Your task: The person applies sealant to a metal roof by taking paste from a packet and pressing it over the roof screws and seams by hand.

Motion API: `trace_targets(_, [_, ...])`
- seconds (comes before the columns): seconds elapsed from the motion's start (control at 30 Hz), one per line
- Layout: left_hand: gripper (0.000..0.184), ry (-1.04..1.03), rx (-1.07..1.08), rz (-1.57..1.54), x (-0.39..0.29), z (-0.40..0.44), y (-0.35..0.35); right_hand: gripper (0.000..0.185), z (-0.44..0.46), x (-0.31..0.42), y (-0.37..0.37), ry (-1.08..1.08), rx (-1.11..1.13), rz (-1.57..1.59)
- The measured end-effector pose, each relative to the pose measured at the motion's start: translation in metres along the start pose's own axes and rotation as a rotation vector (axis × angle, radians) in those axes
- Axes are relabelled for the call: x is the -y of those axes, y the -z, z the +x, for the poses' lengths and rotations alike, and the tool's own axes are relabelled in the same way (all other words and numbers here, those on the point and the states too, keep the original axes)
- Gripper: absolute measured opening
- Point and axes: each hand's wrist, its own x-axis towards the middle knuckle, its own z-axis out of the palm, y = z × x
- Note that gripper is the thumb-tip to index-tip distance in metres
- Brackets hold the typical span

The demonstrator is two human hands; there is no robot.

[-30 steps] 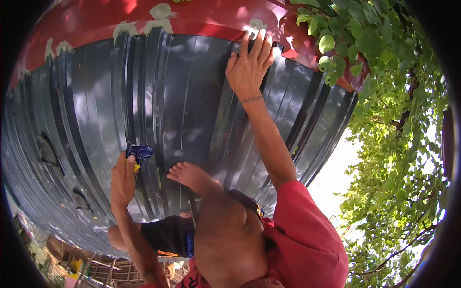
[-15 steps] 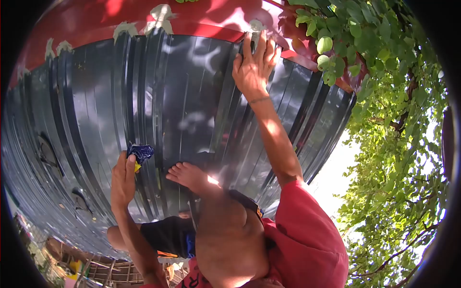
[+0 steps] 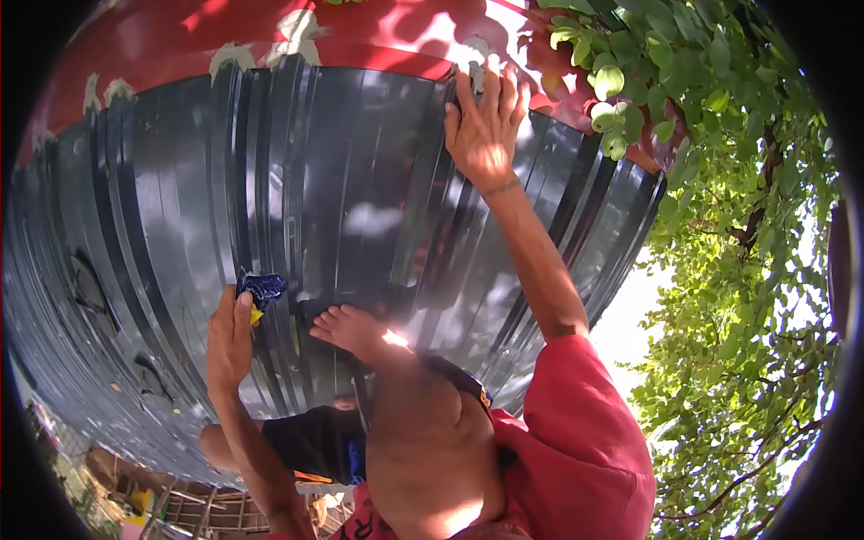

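Grey patch (image 3: 473,54): far side, on red flashing (image 3: 369,56)
Right hand (image 3: 487,133): fingers spread, at patch
Left hand (image 3: 231,340): near left, clamped on blue packet (image 3: 263,288)

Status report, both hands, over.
Left hand holding crumpled blue-and-yellow packet. Right hand at pale grey putty-like patch. Green leafy branches nearby, not touching.

On my remote feed, right arm (image 3: 542,256) stretched far forward, right hand (image 3: 487,135) palm down, fingers (image 3: 491,83) slightly parted, left arm (image 3: 252,450) lower down, left hand (image 3: 231,340) in a pinching grip
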Motion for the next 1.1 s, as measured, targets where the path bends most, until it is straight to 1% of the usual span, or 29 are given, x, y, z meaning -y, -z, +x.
trace_targets(0.1, [0.045, -0.006, 0.008, 0.006, -0.002, 0.001, 0.000, 0.056, -0.002, 0.005, -0.006, 0.030, 0.010, 0.093])
trace_targets(0.2, [0.044, -0.001, -0.008, 0.007, -0.003, 0.001, -0.001, 0.056, -0.005, 0.005, 0.002, -0.031, -0.039, 0.172])
trace_targets(0.33, [0.044, 0.020, -0.001, 0.012, -0.008, 0.001, 0.000, 0.058, -0.017, -0.007, -0.014, -0.205, -0.049, 0.199])
trace_targets(0.47, [0.044, -0.007, 0.001, 0.044, -0.005, 0.001, -0.004, 0.062, -0.017, -0.002, -0.025, -0.315, -0.037, 0.249])
trace_targets(0.63, [0.044, -0.031, -0.003, 0.047, -0.006, 0.000, -0.007, 0.062, -0.011, 0.010, -0.027, -0.299, -0.028, 0.207])
trace_targets(0.73, [0.045, -0.036, -0.001, 0.059, -0.008, 0.000, -0.007, 0.062, -0.009, 0.009, -0.026, -0.229, -0.071, 0.147])
trace_targets(0.9, [0.045, -0.042, -0.003, 0.066, -0.009, 0.000, -0.007, 0.060, -0.010, 0.012, -0.026, -0.151, -0.078, 0.080])
trace_targets(1.1, [0.042, -0.032, 0.005, 0.051, -0.006, -0.002, -0.005, 0.059, -0.014, 0.010, -0.020, -0.065, -0.018, 0.055])
